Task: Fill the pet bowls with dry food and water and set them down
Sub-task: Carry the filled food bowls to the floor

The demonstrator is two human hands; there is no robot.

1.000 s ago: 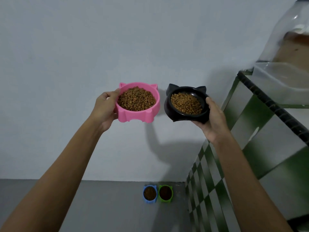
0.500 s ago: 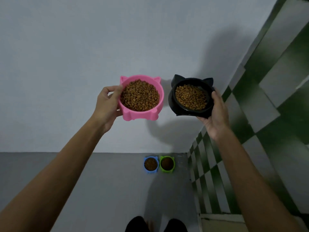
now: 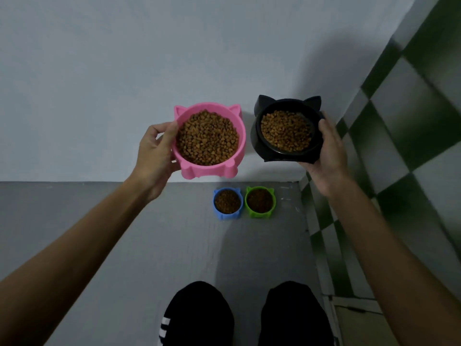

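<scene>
Gripping the pink cat-eared bowl (image 3: pixel 225 168) by its near-left rim, the left hand (image 3: pixel 156 156) holds it in the air, full of brown kibble (image 3: pixel 207 137). The right hand (image 3: pixel 329 156) clasps the black cat-eared bowl (image 3: pixel 259 138), also filled, just beside it. Below, a blue bowl (image 3: pixel 227 214) and a green bowl (image 3: pixel 260 213) of kibble sit touching on the grey floor (image 3: pixel 124 221) by the wall.

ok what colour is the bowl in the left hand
Pink bowl, clearest in the head view.
</scene>
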